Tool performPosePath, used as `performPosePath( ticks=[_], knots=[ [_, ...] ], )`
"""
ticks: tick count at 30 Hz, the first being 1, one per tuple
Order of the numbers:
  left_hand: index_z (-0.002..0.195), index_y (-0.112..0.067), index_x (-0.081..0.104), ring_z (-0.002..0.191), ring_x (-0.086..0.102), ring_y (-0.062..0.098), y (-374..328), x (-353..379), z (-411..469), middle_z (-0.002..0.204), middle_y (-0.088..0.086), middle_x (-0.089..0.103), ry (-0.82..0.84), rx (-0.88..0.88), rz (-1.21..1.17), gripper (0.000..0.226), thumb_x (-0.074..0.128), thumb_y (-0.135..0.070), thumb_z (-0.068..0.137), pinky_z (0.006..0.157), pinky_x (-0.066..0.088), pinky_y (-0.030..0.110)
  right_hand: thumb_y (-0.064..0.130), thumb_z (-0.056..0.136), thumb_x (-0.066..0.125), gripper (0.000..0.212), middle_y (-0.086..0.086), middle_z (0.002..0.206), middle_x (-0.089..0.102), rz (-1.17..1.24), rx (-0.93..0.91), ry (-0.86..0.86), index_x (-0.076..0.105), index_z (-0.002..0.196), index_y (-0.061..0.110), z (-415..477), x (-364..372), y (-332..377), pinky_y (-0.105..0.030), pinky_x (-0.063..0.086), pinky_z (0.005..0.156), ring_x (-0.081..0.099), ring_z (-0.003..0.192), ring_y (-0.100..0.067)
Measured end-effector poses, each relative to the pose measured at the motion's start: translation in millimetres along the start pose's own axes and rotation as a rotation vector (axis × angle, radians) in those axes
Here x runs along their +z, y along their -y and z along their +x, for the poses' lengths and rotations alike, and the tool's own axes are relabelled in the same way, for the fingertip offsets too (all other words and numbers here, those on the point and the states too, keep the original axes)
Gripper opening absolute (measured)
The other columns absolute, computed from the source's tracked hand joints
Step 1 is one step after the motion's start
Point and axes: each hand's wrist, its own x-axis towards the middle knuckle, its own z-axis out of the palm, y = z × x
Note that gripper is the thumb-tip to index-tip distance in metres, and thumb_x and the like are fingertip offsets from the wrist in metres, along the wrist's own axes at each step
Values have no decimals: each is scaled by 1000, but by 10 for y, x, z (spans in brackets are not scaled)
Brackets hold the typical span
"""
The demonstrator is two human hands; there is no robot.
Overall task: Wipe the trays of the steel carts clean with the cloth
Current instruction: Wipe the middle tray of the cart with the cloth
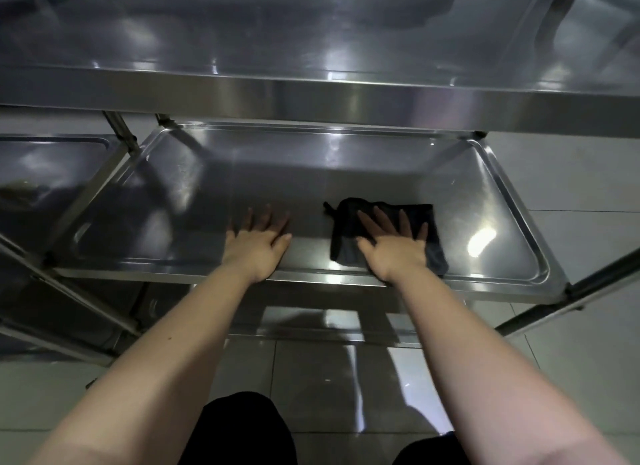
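A dark cloth (424, 219) lies flat on the middle steel tray (242, 174) of the cart, right of centre near the front rim. My right hand (393, 246) presses down on the cloth with straight, spread fingers. My left hand (258, 245) rests flat on the bare tray surface to the left of the cloth, fingers straight, holding nothing. Both forearms reach in over the tray's front rim.
The top tray (311, 42) overhangs the middle one from above. A lower tray (311, 321) shows beneath the front rim. A second steel cart (52, 174) stands at the left. Cart posts (588, 284) run at the right corner. Tiled floor (581, 194) lies around.
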Motion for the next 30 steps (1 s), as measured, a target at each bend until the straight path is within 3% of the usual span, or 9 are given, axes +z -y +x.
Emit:
performPosePath(
  ticks=[5, 8, 10, 15, 18, 21, 24, 27, 30],
  knots=[
    [151, -48, 14, 150, -1, 28, -37, -20, 5, 164, -7, 4, -19, -14, -11, 53, 27, -53, 100, 118, -5, 54, 62, 95, 26, 58, 20, 162, 0, 1, 186, -24, 3, 147, 58, -87, -160, -1122, -64, -5, 115, -4, 150, -28],
    [150, -39, 30, 150, 9, 26, -268, -64, -7, 161, -4, 21, -141, 40, -47, 51, 38, -38, 100, 120, -2, 52, 61, 94, 24, 58, 18, 163, 1, -2, 207, -41, 3, 147, 58, -126, -147, -1281, -63, -5, 114, -3, 150, -30],
    [150, -36, 34, 149, 14, 24, -606, -97, 33, 160, -1, 26, -187, 116, -145, 49, 41, -35, 101, 121, 5, 46, 61, 94, 23, 58, 18, 163, 0, -4, 194, -46, 2, 148, 57, -122, -130, -1247, -63, -6, 114, -3, 150, -31],
    [149, -39, 34, 145, 26, 22, -1765, -44, 64, 156, -4, 34, -95, 352, -317, 56, 50, -47, 96, 111, 34, 35, 58, 95, 28, 57, 19, 162, 2, 44, 142, -54, 7, 148, 56, -144, -177, -1267, -65, -9, 111, -5, 150, -31],
    [141, -33, 49, 138, 40, 16, -2271, 15, 11, 149, -6, 46, -156, 556, -371, 55, 64, -39, 88, 105, 41, 33, 43, 94, 45, 59, 17, 161, 18, 231, 42, -164, 26, 149, 48, -219, -232, -1291, -62, -8, 113, 3, 150, -27],
    [133, -29, 59, 126, 52, 20, -2452, 59, 37, 135, -3, 59, -148, 679, -291, 49, 67, -36, 85, 96, 46, 37, 12, 86, 60, 47, -4, 139, 56, 445, -152, -370, 60, 132, 17, -390, -314, -1369, -47, 22, 117, 39, 138, -29],
    [132, -28, 61, 131, 47, 17, -2382, 61, 153, 141, -4, 54, -10, 655, -282, 50, 69, -43, 86, 103, 41, 33, 4, 82, 65, 24, -9, 105, 70, 344, -252, -457, 72, 105, 6, -606, -261, -1594, -35, 42, 96, 60, 104, -30],
    [135, -27, 57, 137, 39, 11, -2277, 5, 237, 148, -7, 46, 137, 689, -326, 54, 71, -41, 85, 106, 27, 17, 11, 88, 66, 20, -8, 110, 69, 337, -201, -385, 72, 106, 7, -746, -244, -1861, -39, 46, 96, 60, 107, -30],
    [137, -24, 56, 136, 41, 15, -2277, -3, 238, 147, -3, 48, 115, 715, -241, 42, 60, -33, 96, 102, 27, 17, 23, 91, 66, 31, -8, 123, 65, 306, -184, -283, 69, 118, 9, -788, -278, -1950, -40, 44, 102, 57, 118, -26]
  ],
)
